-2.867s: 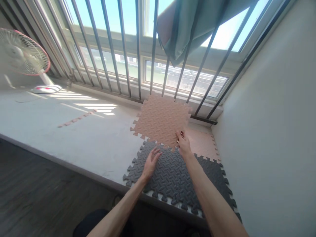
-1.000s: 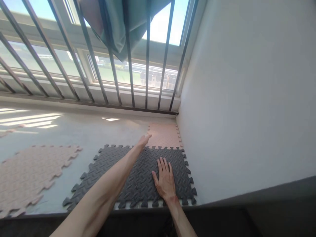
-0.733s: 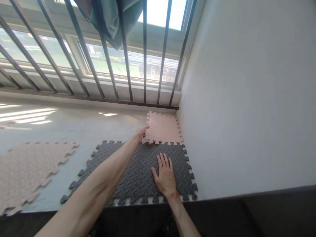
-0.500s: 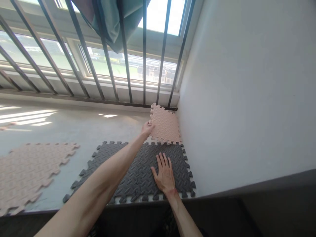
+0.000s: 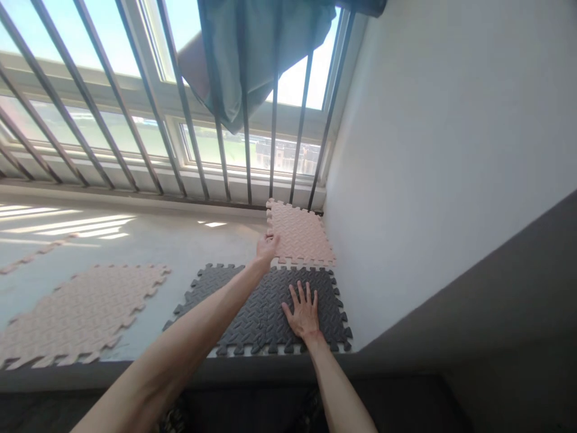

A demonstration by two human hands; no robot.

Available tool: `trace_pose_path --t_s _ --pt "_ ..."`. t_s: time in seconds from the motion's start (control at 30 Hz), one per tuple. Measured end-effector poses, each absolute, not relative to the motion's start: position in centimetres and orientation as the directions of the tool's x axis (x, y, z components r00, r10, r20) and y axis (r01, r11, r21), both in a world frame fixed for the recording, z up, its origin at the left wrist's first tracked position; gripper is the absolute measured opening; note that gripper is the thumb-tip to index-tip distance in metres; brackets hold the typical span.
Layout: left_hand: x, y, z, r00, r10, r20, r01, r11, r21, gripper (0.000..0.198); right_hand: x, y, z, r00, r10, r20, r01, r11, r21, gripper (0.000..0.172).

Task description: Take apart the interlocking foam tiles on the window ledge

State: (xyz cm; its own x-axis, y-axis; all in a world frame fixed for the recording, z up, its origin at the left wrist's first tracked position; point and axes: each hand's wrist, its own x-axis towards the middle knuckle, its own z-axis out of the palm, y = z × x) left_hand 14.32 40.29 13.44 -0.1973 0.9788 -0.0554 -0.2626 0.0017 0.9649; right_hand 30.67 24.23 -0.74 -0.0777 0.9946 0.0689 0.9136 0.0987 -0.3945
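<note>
Gripping the left edge of a pink foam tile (image 5: 301,236) near the centre, the left hand (image 5: 267,245) was held with fingers curled, that edge lifted. The right hand (image 5: 303,313) was laid on the dark grey tiles (image 5: 247,319) just below, fingers spread. A second pink tile (image 5: 90,310) was seen lower left. The pale ledge (image 5: 180,240) was bordered by metal bars (image 5: 273,138) above and a white wall (image 5: 428,150) at right.

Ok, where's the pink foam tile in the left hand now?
Near the middle of the head view, the left hand grips the pink interlocking foam tile by its left edge, just beyond the dark gray foam tiles, left of the white wall.
</note>
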Motion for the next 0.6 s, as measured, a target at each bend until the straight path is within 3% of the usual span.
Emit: trace_pose_path --t_s 0.1,0.13,0.2,0.27,0.3,0.37,0.43,0.6 --pt "9.0 34.3 13.5 -0.192 0.965 -0.178 -0.338 0.106 0.935 0.036 31.2 24.6 0.5 -0.037 0.998 0.056 0.758 0.065 -0.649 0.072" --pt "7.0 32.2 13.4 -0.188 0.959 -0.210 -0.359 0.132 0.924 0.036 31.2 24.5 1.1 0.030 0.998 0.058 0.618 0.027 -0.786 0.072" --pt "3.0 28.0 12.8 -0.168 0.952 -0.255 -0.398 0.171 0.901 0.035 30.8 23.5 2.7 0.180 0.983 -0.028 0.174 -0.060 -0.983 0.078" --pt "-0.8 24.0 11.8 -0.130 0.952 -0.278 -0.433 0.198 0.880 0.035 30.0 21.5 4.3 0.179 0.964 -0.198 -0.262 -0.147 -0.954 0.086" --pt "-2.6 22.0 11.2 -0.106 0.952 -0.286 -0.440 0.213 0.872 0.035 29.4 20.3 4.8 0.131 0.955 -0.265 -0.389 -0.196 -0.900 0.087" --pt "-5.8 18.1 10.0 -0.079 0.944 -0.320 -0.449 0.252 0.857 0.037 27.9 17.5 5.2 0.046 0.948 -0.314 -0.450 -0.261 -0.854 0.077" --pt "-8.1 14.1 8.7 -0.114 0.920 -0.376 -0.503 0.273 0.820 0.038 26.1 14.7 4.6 0.034 0.954 -0.298 -0.399 -0.260 -0.880 0.067" --pt "-7.4 4.6 4.6 -0.170 0.904 -0.391 -0.776 0.122 0.619 0.029 19.9 9.2 0.6 0.137 0.936 -0.326 -0.394 -0.250 -0.884 0.076"
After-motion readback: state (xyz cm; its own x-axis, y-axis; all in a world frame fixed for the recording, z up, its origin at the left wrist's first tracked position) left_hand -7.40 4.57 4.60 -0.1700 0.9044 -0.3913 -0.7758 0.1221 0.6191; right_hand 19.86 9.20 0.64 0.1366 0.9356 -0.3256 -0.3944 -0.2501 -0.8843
